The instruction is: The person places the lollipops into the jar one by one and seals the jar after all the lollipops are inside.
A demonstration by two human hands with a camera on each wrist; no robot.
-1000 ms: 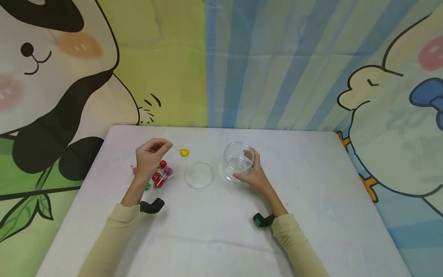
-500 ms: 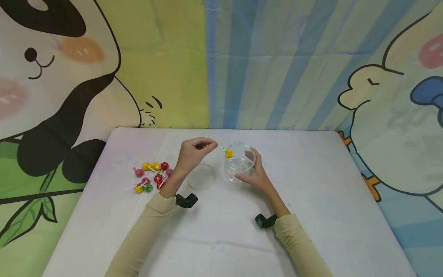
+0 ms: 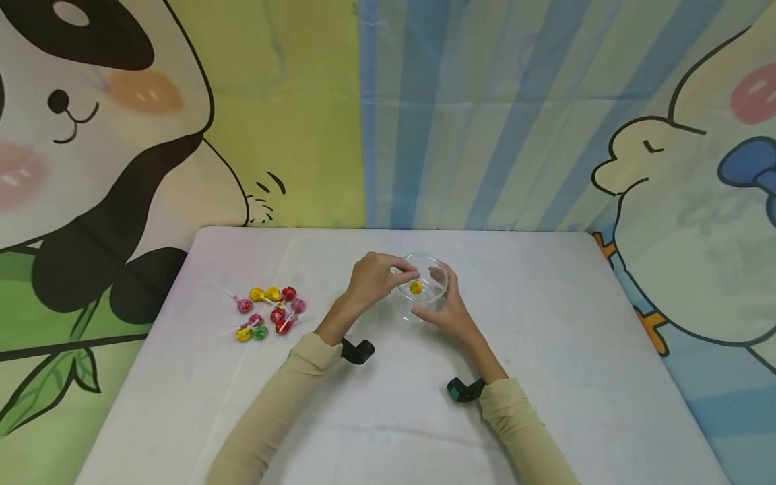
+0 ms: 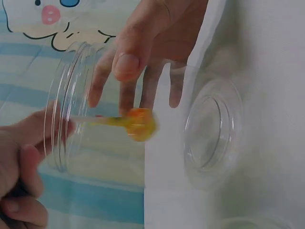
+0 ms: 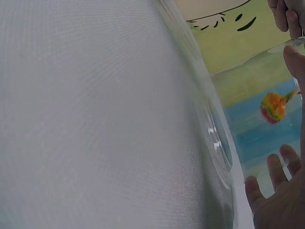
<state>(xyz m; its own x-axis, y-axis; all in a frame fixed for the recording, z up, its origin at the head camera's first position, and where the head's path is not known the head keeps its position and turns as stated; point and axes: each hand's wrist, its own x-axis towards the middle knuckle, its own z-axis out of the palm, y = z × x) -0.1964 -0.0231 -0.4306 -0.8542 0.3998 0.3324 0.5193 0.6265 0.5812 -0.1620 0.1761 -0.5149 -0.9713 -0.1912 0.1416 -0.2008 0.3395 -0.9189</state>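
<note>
My left hand [image 3: 377, 277] is at the mouth of a clear round jar [image 3: 427, 296]. Its fingertips pinch the stick end of a yellow lollipop [image 3: 415, 287], whose head hangs inside the jar. In the left wrist view the lollipop [image 4: 141, 125] looks blurred, and its pale stick leads back to the fingers at the threaded rim. My right hand [image 3: 450, 303] grips the jar from the right, thumb in front and fingers behind. Through the clear wall, the right wrist view shows the orange-yellow lollipop head [image 5: 272, 108].
Several wrapped lollipops [image 3: 277, 314], red, yellow, purple and green, lie in a loose group on the left of the white table [image 3: 388, 417]. A clear round lid lies left of the jar, mostly behind the left hand. A cartoon-printed cloth [image 3: 315, 121] hangs behind the table.
My left hand has carried the yellow lollipop rightward from near the lollipop group and lowered it into the jar. The right hand has stayed on the jar.
</note>
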